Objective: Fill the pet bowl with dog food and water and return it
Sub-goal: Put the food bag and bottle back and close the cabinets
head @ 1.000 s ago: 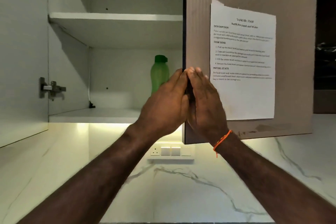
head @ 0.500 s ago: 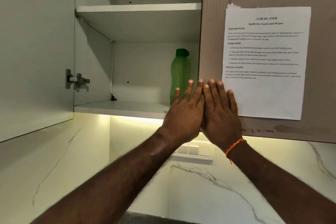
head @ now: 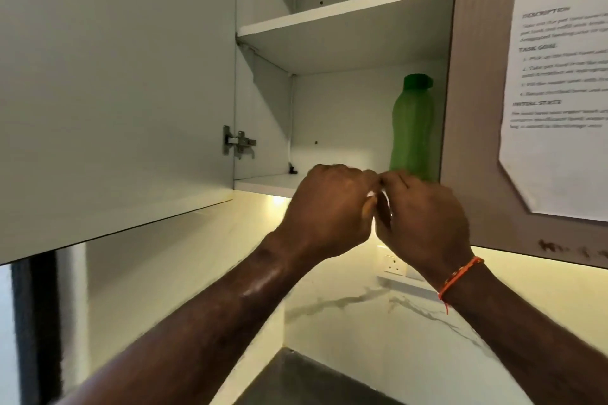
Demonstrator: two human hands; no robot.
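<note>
1. Both hands raised in front of the open wall cabinet (head: 329,20); left hand (head: 329,207) and right hand (head: 424,217) knuckle to knuckle, fingers curled inward, tips touching each other; nothing visibly held, though the palms face away.
2. No pet bowl or dog food anywhere in view; only likely water source a green bottle (head: 411,128), just beyond and above the right fingertips, on the lower shelf (head: 263,182) against the cabinet's right side.
3. Upright on its base, long axis vertical, dark green cap (head: 418,80) on top, pointing up at the shelf above.
4. Probably stiff, smooth plastic, translucent; fill level not readable, so weight uncertain; likely light if empty, bottom-heavy and a little slippery if full.
5. Best taken round the mid-body, below the shoulder, with thumb opposite fingers; the cap too narrow for a steady lift.
6. Right of the fingers, a closed door (head: 477,108) bearing a printed task sheet (head: 559,92); left of them, the open door (head: 115,92) and its hinge (head: 238,143).
</note>
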